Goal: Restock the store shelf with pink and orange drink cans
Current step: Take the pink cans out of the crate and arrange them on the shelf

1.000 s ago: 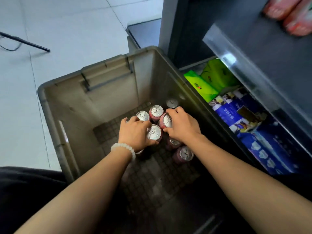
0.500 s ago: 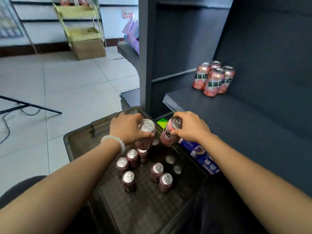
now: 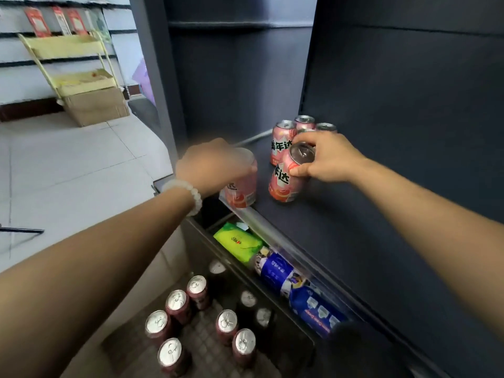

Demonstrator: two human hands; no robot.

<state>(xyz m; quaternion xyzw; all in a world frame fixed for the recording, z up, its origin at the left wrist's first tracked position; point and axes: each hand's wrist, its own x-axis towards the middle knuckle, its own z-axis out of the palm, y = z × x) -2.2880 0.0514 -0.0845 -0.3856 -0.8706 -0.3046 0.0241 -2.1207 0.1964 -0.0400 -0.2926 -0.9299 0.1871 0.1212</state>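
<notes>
My right hand point(image 3: 331, 158) grips a pink and orange can point(image 3: 286, 181) by its top, tilted, just over the dark shelf point(image 3: 341, 227). My left hand point(image 3: 211, 165), blurred, grips a second pink can point(image 3: 241, 186) at the shelf's front left edge. Behind them a small group of the same cans point(image 3: 283, 143) stands upright on the shelf near the back corner. Below, in the grey crate point(image 3: 131, 336), several more cans point(image 3: 177, 304) stand upright with silver tops showing.
Under the shelf lie a green packet point(image 3: 237, 241) and blue packs point(image 3: 300, 287) on a lower shelf. Dark shelf walls rise behind and to the right. A yellow rack point(image 3: 71, 64) and cardboard box point(image 3: 95, 107) stand across the tiled floor.
Both hands took a can each from the crate, lifted them up and carried them forward onto the shelf, toward the cans standing there.
</notes>
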